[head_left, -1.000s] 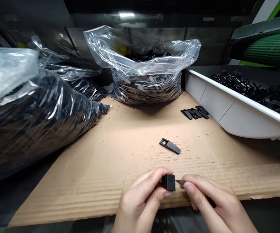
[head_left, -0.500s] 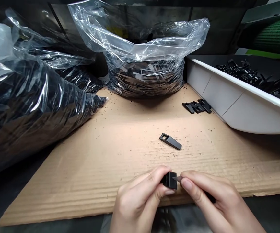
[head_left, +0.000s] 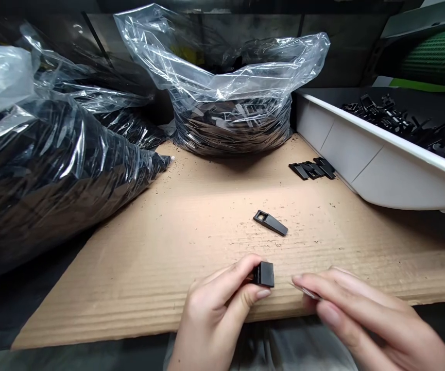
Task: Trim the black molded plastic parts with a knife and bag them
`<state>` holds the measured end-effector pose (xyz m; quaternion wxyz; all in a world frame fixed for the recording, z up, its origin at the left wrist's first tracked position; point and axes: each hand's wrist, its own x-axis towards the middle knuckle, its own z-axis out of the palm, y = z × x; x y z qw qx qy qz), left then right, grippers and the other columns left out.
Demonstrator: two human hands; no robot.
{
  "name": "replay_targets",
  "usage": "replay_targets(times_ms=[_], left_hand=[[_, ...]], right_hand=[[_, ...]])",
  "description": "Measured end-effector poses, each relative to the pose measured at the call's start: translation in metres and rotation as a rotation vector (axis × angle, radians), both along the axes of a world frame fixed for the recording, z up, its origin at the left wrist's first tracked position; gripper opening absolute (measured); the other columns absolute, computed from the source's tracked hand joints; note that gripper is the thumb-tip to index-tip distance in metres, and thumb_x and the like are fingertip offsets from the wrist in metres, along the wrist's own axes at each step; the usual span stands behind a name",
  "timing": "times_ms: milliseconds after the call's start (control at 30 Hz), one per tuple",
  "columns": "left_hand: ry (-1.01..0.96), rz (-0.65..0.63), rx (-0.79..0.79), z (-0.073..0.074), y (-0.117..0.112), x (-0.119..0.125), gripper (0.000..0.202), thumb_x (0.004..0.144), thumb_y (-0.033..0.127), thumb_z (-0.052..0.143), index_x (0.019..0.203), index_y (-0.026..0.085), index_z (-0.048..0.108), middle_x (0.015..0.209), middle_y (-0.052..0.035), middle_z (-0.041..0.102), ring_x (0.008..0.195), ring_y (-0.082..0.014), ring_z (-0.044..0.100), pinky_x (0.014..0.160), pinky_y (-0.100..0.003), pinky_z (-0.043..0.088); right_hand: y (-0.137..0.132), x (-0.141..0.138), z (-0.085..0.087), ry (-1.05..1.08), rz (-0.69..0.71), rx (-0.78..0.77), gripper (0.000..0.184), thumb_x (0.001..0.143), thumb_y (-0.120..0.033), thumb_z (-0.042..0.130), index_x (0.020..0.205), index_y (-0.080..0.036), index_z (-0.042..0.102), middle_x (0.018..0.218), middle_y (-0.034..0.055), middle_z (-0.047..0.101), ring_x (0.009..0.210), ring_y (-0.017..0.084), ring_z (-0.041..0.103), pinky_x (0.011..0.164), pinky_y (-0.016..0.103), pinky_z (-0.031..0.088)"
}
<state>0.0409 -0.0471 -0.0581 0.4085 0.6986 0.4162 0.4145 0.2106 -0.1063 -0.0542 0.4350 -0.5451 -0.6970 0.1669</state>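
Observation:
My left hand pinches a small black plastic part between thumb and forefinger, just above the near edge of the cardboard sheet. To the part's right, and apart from it, my right hand has its fingers closed on a thin blade whose tip points left. Farther out on the cardboard lies a single black wedge-shaped part with a square hole at one end.
A clear bag full of black parts stands at the back. More filled bags lie at the left. A white tray holding several black parts sits at the right, with a small pile of parts beside it.
My right hand has drawn the blade back to the right, away from the black part. The left hand has lifted the part slightly and turned it.

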Motion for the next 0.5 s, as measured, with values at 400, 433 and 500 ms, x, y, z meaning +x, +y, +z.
replay_targets(times_ms=[400, 433, 500], left_hand=[[-0.079, -0.053, -0.049, 0.003, -0.002, 0.000, 0.024, 0.072, 0.010, 0.062, 0.085, 0.029, 0.069, 0.075, 0.0069, 0.070, 0.066, -0.0115, 0.064, 0.061, -0.013, 0.049], [-0.078, -0.063, -0.052, 0.004, -0.002, 0.000, 0.024, 0.072, 0.010, 0.062, 0.085, 0.029, 0.069, 0.074, 0.0071, 0.070, 0.066, -0.0114, 0.064, 0.062, -0.013, 0.049], [-0.073, -0.074, -0.065, 0.005, -0.001, 0.000, 0.023, 0.073, 0.011, 0.062, 0.086, 0.029, 0.069, 0.073, 0.0066, 0.070, 0.067, -0.0121, 0.064, 0.063, -0.014, 0.048]], right_hand=[[0.002, -0.009, -0.009, -0.269, -0.002, 0.146, 0.040, 0.078, -0.010, 0.052, 0.117, -0.018, 0.050, 0.079, 0.0073, 0.058, 0.069, 0.017, 0.056, 0.055, 0.026, 0.047], [0.002, -0.007, -0.010, -0.284, -0.023, 0.142, 0.039, 0.079, -0.010, 0.051, 0.117, -0.018, 0.051, 0.079, 0.0074, 0.058, 0.070, 0.017, 0.056, 0.056, 0.027, 0.047], [0.004, -0.002, -0.013, -0.325, -0.108, 0.125, 0.034, 0.080, -0.012, 0.050, 0.113, -0.018, 0.054, 0.080, 0.0074, 0.058, 0.072, 0.018, 0.057, 0.058, 0.028, 0.046]])
